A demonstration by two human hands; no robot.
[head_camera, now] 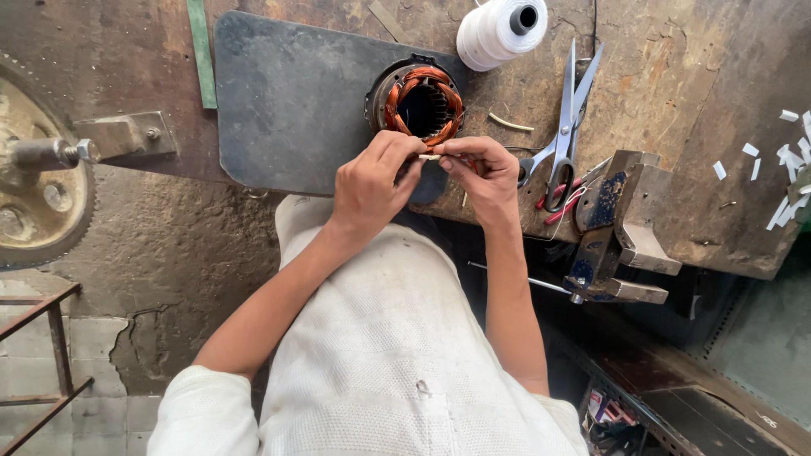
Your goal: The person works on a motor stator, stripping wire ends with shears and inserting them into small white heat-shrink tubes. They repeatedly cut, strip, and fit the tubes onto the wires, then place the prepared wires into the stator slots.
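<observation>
Copper-wound stator (424, 103) sits on the dark plate (287, 101) at the bench edge, just beyond both hands. The left hand (367, 181) and right hand (481, 173) pinch a small pale strip (429, 157) between their fingertips, apparently readying it; seating it among the windings calls for careful alignment. Scissors (564, 127), thread spool (500, 32) and vise (621, 228) lie rightward.

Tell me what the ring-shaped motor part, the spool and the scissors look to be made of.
Motor part: reddish-orange glossy coils, likely enamelled copper wire, in a dark, dull metal ring. Spool: white thread or cord, matte and wound in fine rows, on a dark core. Scissors: bare grey steel blades, worn finish. Both hands pinch a small pale strip, perhaps paper; too small to tell.
</observation>
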